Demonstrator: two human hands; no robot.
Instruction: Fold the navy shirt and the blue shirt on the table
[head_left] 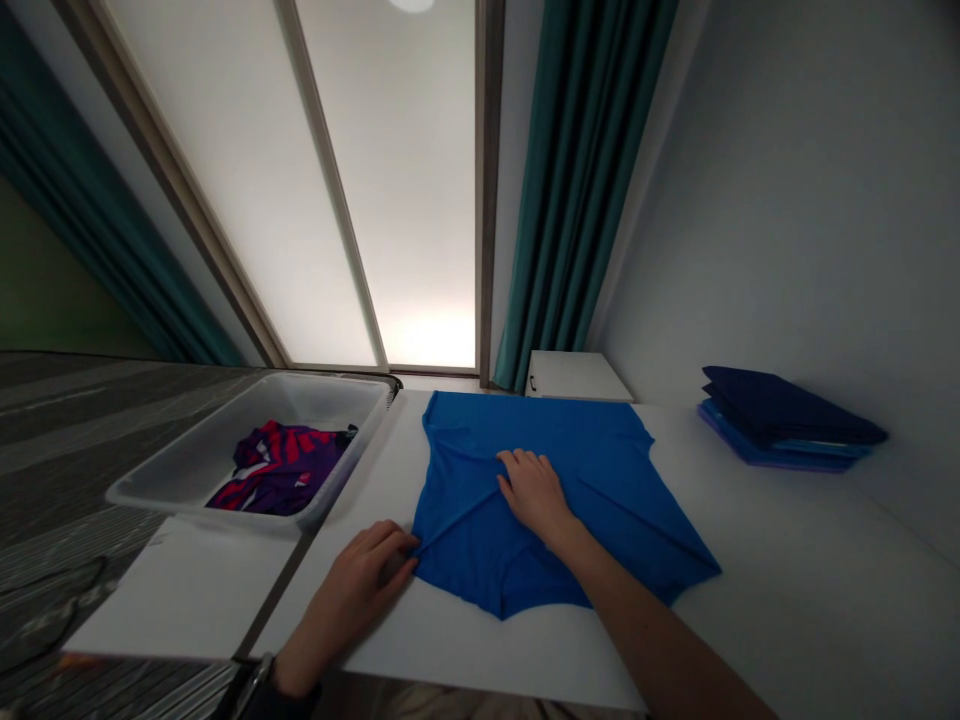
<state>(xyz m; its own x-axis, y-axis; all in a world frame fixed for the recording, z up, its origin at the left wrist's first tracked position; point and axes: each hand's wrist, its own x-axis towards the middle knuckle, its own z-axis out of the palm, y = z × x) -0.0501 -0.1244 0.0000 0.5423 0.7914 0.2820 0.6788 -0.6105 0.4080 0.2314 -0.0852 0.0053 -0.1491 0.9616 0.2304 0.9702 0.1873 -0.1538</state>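
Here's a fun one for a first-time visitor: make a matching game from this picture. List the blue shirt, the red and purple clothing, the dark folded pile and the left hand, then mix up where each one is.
Things:
1. Blue shirt
2. Red and purple clothing
3. Dark folded pile
4. Left hand

Places:
A. Touching the shirt's near left edge
B. Inside the plastic tub
C. Spread on the white table
D. On the table's far right side

Pairs: 1-C, 2-B, 3-D, 4-A

Pretty plain room: a frosted glass window (pixel 405 200) glowing bright at top center, teal curtains (pixel 577 180) on both sides, a bare grey wall (pixel 780 180) at right, a small white cabinet (pixel 574 375) at the window's foot, and streaky grey carpet (pixel 67 450) lower left.
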